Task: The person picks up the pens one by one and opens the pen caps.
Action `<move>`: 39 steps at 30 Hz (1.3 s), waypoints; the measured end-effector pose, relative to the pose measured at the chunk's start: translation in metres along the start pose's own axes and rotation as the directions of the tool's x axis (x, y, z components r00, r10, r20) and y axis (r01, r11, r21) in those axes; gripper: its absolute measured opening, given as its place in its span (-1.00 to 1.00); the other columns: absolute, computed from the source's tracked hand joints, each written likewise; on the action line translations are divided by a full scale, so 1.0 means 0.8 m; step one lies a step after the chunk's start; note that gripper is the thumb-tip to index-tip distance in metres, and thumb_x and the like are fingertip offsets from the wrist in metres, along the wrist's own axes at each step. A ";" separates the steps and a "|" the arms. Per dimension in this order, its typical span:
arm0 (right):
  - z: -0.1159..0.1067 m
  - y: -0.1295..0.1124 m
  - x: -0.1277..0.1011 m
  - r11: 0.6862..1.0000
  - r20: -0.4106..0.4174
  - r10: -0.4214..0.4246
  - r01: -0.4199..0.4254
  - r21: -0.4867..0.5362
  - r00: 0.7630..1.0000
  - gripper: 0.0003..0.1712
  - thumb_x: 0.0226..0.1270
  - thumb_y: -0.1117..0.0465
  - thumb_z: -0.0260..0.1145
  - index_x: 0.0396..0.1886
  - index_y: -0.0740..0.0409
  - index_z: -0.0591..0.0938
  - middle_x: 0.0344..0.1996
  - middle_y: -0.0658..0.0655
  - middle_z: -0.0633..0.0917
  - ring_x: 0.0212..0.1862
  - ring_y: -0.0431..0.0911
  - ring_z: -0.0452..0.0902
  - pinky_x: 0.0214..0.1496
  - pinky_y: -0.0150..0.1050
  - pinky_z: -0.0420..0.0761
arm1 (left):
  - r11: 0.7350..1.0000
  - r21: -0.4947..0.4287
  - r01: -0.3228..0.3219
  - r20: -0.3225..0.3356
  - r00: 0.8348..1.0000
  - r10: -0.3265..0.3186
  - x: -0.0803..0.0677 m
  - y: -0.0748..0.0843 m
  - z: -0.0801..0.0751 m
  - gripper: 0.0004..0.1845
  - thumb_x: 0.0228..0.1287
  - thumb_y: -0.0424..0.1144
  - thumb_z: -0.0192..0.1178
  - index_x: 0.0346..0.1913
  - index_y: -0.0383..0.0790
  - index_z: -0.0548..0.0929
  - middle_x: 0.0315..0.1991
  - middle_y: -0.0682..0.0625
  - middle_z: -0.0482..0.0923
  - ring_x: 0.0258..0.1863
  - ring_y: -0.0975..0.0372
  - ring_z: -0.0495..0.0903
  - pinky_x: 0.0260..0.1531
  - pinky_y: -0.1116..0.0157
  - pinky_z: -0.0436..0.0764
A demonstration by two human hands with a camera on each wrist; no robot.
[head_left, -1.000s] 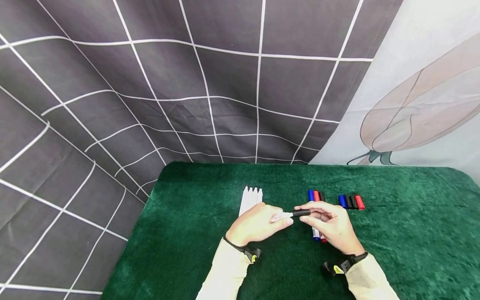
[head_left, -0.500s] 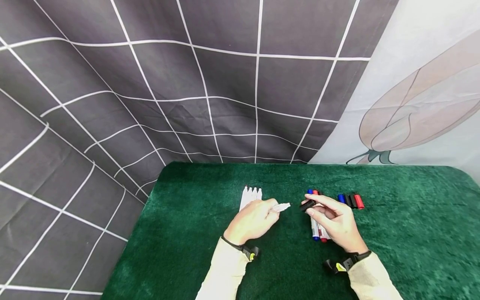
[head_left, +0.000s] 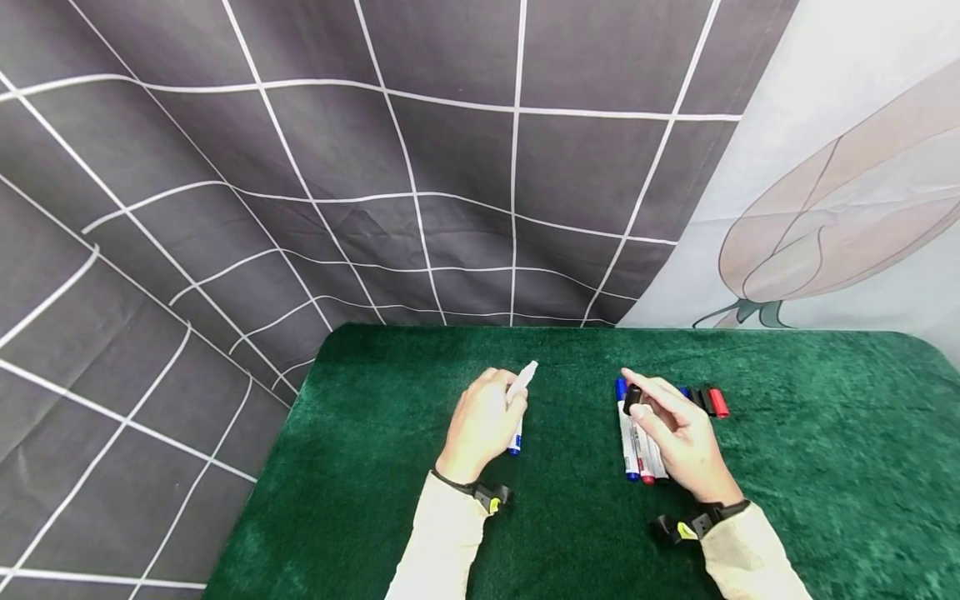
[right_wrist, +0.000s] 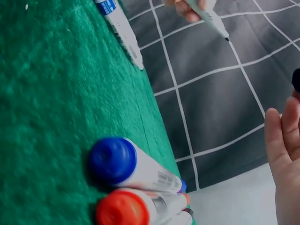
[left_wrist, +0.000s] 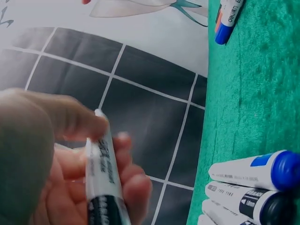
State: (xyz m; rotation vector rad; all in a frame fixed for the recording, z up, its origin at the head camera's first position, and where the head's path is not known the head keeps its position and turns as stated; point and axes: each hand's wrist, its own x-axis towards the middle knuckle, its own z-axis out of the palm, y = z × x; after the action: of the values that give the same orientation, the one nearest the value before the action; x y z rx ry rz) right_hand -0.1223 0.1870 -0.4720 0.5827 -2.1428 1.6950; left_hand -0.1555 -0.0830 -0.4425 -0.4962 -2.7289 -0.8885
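My left hand grips an uncapped white marker, its bare tip tilted up and away; the left wrist view shows a black band on its barrel. Beneath and beside that hand lies a row of uncapped markers, mostly hidden from the head view; a blue-ended marker and a black-ended marker show in the left wrist view. Between thumb and fingers, my right hand pinches a black cap above several capped markers, among them a blue one and a red one.
Right of the capped markers, loose caps stand in a row, the red cap outermost and partly covered by the right hand at the other end. Green cloth covers the table, and a dark gridded curtain hangs behind it.
The black cap has come off the marker, and the hands have parted. My left hand has moved left over the uncapped row with the marker's tip turned upward; the right hand still holds the cap.
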 end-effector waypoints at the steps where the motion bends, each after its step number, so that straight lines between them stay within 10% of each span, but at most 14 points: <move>1: -0.001 0.000 0.001 1.000 -0.005 -0.014 0.014 -0.013 1.000 -0.45 0.30 0.65 0.16 0.30 0.40 0.52 -0.22 0.01 0.51 -0.19 -0.20 0.37 -0.23 -0.42 0.38 | 1.000 0.007 0.021 -0.030 0.999 -0.020 0.000 -0.001 -0.001 -0.81 0.38 -0.19 0.18 -0.14 -0.22 0.71 -0.31 -0.01 0.60 -0.39 0.15 0.58 -0.34 0.17 0.57; 6: -0.005 0.000 0.003 0.997 -0.020 -0.066 0.065 -0.051 0.998 -0.41 0.28 0.68 0.14 0.33 0.41 0.48 -0.23 0.08 0.47 -0.18 -0.20 0.35 -0.20 -0.45 0.36 | 0.993 0.024 0.113 -0.139 0.984 -0.109 0.000 -0.006 -0.002 -0.79 0.32 -0.20 0.25 -0.13 -0.24 0.76 -0.26 -0.08 0.64 -0.35 0.06 0.65 -0.34 0.11 0.59; 13: -0.020 -0.009 0.005 0.981 -0.078 0.114 -0.125 -0.148 0.990 -0.50 0.37 0.48 0.27 0.30 0.28 0.54 -0.16 -0.02 0.58 -0.08 -0.30 0.49 0.09 -0.57 0.42 | 0.966 0.042 0.255 -0.202 0.949 -0.241 0.002 -0.012 -0.004 -0.78 0.28 -0.22 0.30 -0.13 -0.29 0.76 -0.26 -0.15 0.66 -0.30 -0.06 0.69 -0.31 0.02 0.59; 29: -0.045 -0.008 0.006 0.859 -0.221 0.203 -0.282 -0.427 0.954 -0.75 0.33 0.21 0.42 -0.05 0.19 0.75 -0.36 -0.03 0.70 -0.35 -0.44 0.53 -0.24 -0.58 0.41 | 0.912 0.048 0.407 -0.228 0.894 -0.386 -0.002 -0.030 0.000 -0.81 0.24 -0.24 0.32 -0.19 -0.31 0.74 -0.30 -0.23 0.69 -0.30 -0.13 0.68 -0.31 -0.02 0.59; 34: -0.057 -0.007 0.006 0.787 -0.326 0.270 -0.403 -0.467 0.906 -0.72 0.35 0.14 0.40 -0.04 0.19 0.77 -0.35 -0.01 0.75 -0.40 -0.50 0.47 -0.35 -0.56 0.40 | 0.895 0.058 0.442 -0.209 0.882 -0.422 -0.002 -0.033 0.002 -0.82 0.27 -0.24 0.32 -0.18 -0.29 0.75 -0.30 -0.23 0.69 -0.29 -0.12 0.69 -0.30 -0.02 0.59; 39: -0.074 -0.004 0.006 0.676 -0.451 0.378 -0.574 -0.463 0.809 -0.65 0.36 0.05 0.37 0.01 0.15 0.77 -0.38 0.06 0.77 -0.48 -0.47 0.41 -0.42 -0.40 0.34 | 0.875 0.045 0.482 -0.164 0.867 -0.470 -0.002 -0.034 0.004 -0.81 0.29 -0.23 0.31 -0.14 -0.28 0.76 -0.26 -0.23 0.67 -0.25 -0.12 0.67 -0.26 -0.03 0.59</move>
State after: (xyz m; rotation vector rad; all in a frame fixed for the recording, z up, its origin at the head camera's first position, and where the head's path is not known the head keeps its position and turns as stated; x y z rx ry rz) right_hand -0.1240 0.2435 -0.4533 -0.4606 -2.5082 1.0931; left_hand -0.1653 -0.1020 -0.4600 0.2747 -2.7728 -0.8635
